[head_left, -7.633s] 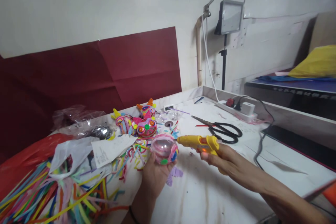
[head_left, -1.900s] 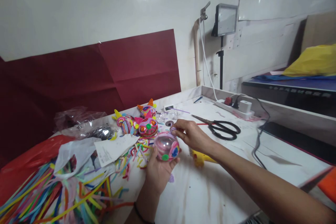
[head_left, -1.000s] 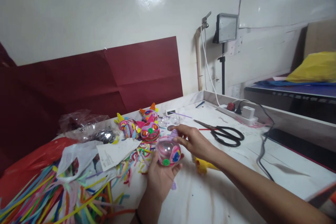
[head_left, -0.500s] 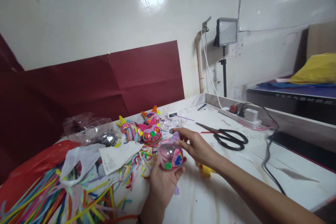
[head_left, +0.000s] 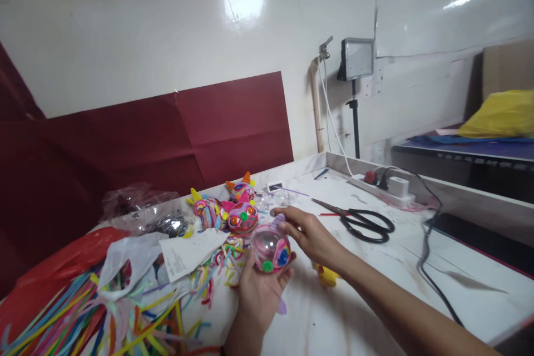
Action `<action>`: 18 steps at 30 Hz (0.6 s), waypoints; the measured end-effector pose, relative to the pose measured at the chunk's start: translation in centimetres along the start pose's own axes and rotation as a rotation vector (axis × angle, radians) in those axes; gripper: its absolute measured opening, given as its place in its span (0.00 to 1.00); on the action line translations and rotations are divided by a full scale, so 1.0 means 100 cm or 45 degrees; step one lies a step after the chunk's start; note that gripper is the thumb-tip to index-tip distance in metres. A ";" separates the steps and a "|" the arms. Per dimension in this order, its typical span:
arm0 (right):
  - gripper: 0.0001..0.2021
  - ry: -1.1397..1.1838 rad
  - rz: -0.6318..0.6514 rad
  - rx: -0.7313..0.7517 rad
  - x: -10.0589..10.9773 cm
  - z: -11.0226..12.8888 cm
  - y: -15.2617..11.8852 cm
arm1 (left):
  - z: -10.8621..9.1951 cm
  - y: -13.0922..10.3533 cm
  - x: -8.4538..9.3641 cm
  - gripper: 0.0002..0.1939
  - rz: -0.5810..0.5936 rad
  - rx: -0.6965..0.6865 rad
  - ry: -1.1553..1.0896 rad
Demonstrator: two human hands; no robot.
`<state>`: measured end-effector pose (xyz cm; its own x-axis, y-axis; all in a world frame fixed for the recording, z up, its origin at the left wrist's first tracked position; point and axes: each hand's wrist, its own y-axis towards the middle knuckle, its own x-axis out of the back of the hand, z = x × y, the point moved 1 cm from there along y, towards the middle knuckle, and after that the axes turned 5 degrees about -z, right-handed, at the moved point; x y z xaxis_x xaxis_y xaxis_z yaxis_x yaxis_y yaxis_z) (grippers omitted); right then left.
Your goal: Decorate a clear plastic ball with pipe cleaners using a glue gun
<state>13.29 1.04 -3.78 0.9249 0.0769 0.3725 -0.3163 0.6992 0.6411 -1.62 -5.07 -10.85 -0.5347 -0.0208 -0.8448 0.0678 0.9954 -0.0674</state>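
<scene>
My left hand (head_left: 261,295) cups a clear plastic ball (head_left: 270,247) from below. Pink and purple fuzzy strips partly cover the ball, with a green button and a blue eye shape on its lower side. At its top, the fingers of my right hand (head_left: 306,231) pinch a purple fuzzy ear-like piece (head_left: 276,222). Another purple bit (head_left: 281,306) shows below the ball, beside my left palm. Just behind the ball sits a finished-looking decorated ball (head_left: 243,218) with orange eyes and a green nose.
Colourful pipe cleaners (head_left: 137,317) and a white plastic bag (head_left: 127,258) lie at left. Black-handled scissors (head_left: 362,222) rest on the right, near a power strip (head_left: 386,190) and a black cable. A yellow piece (head_left: 326,276) lies under my right forearm.
The view has shifted slightly, so the scene sits a little lower. Both hands keep nearly the same hold on the ball and the purple piece.
</scene>
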 end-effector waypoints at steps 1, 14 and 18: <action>0.14 0.007 -0.011 0.009 -0.001 0.000 0.001 | 0.000 0.000 0.000 0.19 -0.003 -0.003 0.001; 0.11 0.082 -0.204 -0.039 -0.018 0.000 0.009 | -0.004 -0.002 -0.007 0.19 -0.193 -0.105 0.032; 0.12 0.148 -0.323 -0.125 -0.025 -0.005 0.006 | -0.004 0.000 -0.003 0.19 -0.190 -0.118 0.043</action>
<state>10.93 1.66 -4.65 0.9916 -0.0323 0.1256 -0.0551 0.7715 0.6339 -1.80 -5.05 -10.33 -0.5611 -0.1677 -0.8106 -0.0916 0.9858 -0.1405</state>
